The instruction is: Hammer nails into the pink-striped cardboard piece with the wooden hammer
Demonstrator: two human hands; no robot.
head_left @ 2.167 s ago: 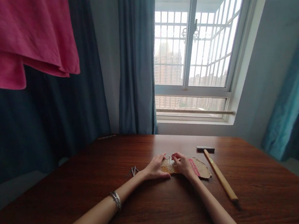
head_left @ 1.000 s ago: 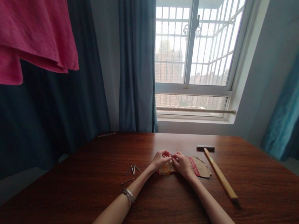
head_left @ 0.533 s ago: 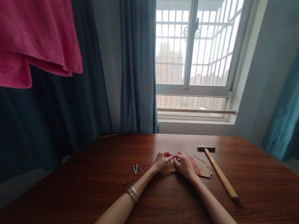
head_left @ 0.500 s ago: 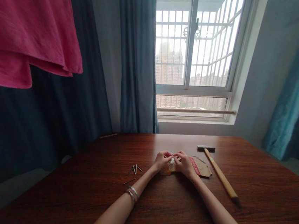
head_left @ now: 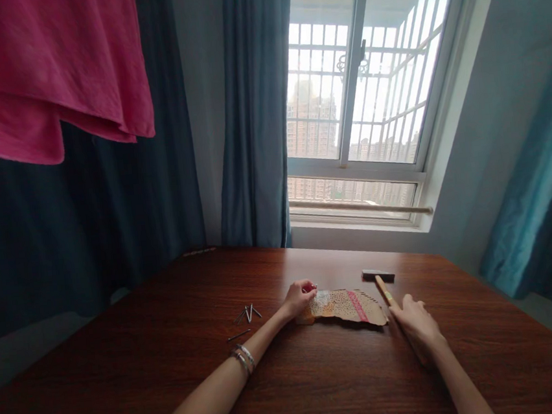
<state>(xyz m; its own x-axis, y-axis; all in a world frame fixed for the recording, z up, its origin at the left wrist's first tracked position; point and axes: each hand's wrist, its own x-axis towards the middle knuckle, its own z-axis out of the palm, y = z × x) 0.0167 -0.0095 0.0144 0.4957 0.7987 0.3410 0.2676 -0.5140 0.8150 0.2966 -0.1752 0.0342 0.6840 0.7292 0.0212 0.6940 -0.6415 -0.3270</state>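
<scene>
A flat brown patterned piece (head_left: 347,305) with a pink stripe lies on the dark wooden table (head_left: 175,373). My left hand (head_left: 300,296) is curled at its left end, fingertips pinched on a small nail standing on the piece. My right hand (head_left: 418,326) lies over the wooden handle of a hammer (head_left: 382,285) to the right of the piece, its fingers bent down around the handle. The hammer's dark head points away from me. A bracelet sits on my left wrist.
Several loose nails (head_left: 247,314) lie on the table left of my left hand, one more nail (head_left: 238,335) nearer me. Behind the table are blue curtains (head_left: 252,118) and a barred window (head_left: 363,94). A pink cloth (head_left: 42,67) hangs at the top left.
My right hand has left the brown piece and moved right onto the hammer handle. My left hand stays pinched at the piece's left end.
</scene>
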